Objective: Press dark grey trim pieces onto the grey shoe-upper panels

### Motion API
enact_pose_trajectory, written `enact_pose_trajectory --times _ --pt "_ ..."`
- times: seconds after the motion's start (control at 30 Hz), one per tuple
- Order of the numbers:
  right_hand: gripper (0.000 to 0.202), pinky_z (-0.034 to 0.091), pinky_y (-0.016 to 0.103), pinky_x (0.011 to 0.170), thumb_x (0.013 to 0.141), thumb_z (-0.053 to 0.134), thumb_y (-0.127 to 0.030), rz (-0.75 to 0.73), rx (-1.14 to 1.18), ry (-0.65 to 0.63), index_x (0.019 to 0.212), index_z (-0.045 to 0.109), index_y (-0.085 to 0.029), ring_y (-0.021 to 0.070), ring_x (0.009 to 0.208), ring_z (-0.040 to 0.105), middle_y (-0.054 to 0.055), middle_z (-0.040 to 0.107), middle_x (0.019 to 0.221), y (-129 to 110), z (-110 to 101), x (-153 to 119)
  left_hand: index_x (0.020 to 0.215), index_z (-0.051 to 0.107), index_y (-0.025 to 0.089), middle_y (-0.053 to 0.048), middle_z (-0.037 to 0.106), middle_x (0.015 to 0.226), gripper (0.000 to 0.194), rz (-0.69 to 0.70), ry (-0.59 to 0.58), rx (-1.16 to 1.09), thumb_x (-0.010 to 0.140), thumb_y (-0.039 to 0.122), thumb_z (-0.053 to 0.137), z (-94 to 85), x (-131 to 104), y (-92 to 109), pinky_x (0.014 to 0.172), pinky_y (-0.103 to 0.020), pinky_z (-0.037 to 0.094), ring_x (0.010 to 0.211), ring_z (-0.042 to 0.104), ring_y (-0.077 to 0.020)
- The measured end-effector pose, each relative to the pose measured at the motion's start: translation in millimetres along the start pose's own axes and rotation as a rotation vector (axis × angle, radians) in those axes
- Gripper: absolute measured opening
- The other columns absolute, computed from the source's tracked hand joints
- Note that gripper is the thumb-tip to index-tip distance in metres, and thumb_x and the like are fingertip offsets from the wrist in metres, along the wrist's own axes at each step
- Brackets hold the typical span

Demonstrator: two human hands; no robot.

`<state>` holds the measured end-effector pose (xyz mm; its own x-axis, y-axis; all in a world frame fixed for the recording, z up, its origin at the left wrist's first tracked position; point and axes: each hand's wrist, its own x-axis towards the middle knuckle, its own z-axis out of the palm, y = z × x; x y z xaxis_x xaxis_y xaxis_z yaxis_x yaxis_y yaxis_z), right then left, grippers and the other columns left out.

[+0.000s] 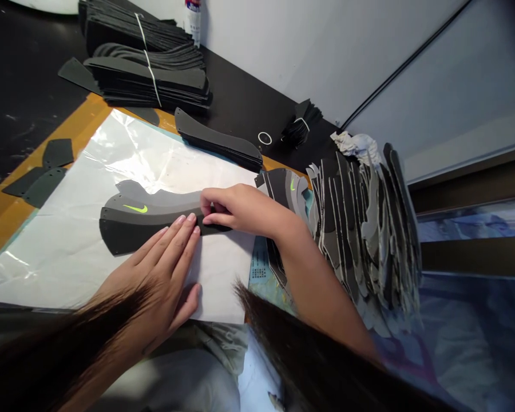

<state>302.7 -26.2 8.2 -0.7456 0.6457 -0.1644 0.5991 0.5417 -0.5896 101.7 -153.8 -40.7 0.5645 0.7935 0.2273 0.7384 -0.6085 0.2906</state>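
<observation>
A grey and black shoe upper piece [129, 229] with a small yellow-green swoosh lies flat on a white sheet [217, 274]. My left hand [163, 269] rests with its fingers stretched out, the tips pressing on the piece's lower edge near its middle. At the piece's right part, my right hand [236, 209] has its thumb and forefinger bent together on the material. This hand covers the right end of the piece. Strands of dark hair hang across part of both forearms.
Banded stacks of black cut pieces [154, 80] stand at the back left. Behind the sheet lies a black stack [218, 140]. Many upper pieces [347, 223] lean in a row at right. Loose dark pieces [54, 171] lie left, a small banded bundle [301, 126] farther back.
</observation>
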Motion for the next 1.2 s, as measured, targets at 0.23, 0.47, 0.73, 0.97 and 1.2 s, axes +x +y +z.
enact_pose_trajectory --times 0.23,0.47,0.73,0.97,1.2 --pt "0.008 0.023 0.026 0.065 0.091 0.066 -0.021 0.027 0.016 -0.005 0.086 0.061 -0.019 0.012 0.071 0.048 -0.003 0.06 0.079 0.6 -2.8 0.0 0.161 0.014 0.006 -0.017 0.018 0.167 0.078 -0.016 0.014 -0.008 0.096 0.038 0.044 3.8 -0.9 -0.8 0.131 -0.045 0.015 0.153 0.023 -0.0341" --pt "0.015 0.023 0.027 0.065 0.085 0.074 -0.024 0.046 0.091 -0.041 0.081 0.06 -0.019 0.0118 0.071 0.046 -0.005 0.056 0.073 5.9 -7.9 -3.2 0.162 0.009 0.009 -0.017 0.014 0.168 0.081 -0.009 0.014 -0.012 0.096 0.038 0.045 3.5 -0.9 -1.8 0.131 -0.046 0.016 0.153 0.023 -0.0344" --pt "0.023 0.025 0.025 0.065 0.076 0.08 -0.025 0.068 0.141 -0.09 0.088 0.061 -0.019 0.0117 0.069 0.046 -0.005 0.053 0.075 9.2 -6.9 -2.0 0.162 0.012 0.007 -0.021 0.025 0.164 0.077 0.09 0.06 0.087 0.098 0.035 0.044 -0.2 -0.8 -13.8 0.119 -0.051 0.038 0.147 0.037 -0.0375" --pt "0.039 0.029 0.024 0.067 0.07 0.086 -0.028 0.01 0.123 -0.132 0.097 0.059 -0.021 0.0137 0.075 0.049 -0.004 0.055 0.084 10.2 -7.8 -3.2 0.148 0.05 0.024 -0.004 0.055 0.149 0.049 0.396 0.148 0.072 0.103 0.043 0.048 -22.5 10.3 -90.8 0.095 -0.035 0.058 0.125 0.063 -0.0238" --pt "0.042 0.036 0.024 0.069 0.073 0.084 -0.026 -0.019 0.102 -0.081 0.107 0.06 -0.021 0.0143 0.077 0.051 -0.003 0.055 0.087 11.9 -6.3 -7.2 0.149 0.046 0.037 0.003 0.065 0.135 0.047 0.471 0.157 -0.041 0.102 0.042 0.051 -53.5 4.7 -132.5 0.08 -0.029 0.065 0.103 0.074 -0.0193"
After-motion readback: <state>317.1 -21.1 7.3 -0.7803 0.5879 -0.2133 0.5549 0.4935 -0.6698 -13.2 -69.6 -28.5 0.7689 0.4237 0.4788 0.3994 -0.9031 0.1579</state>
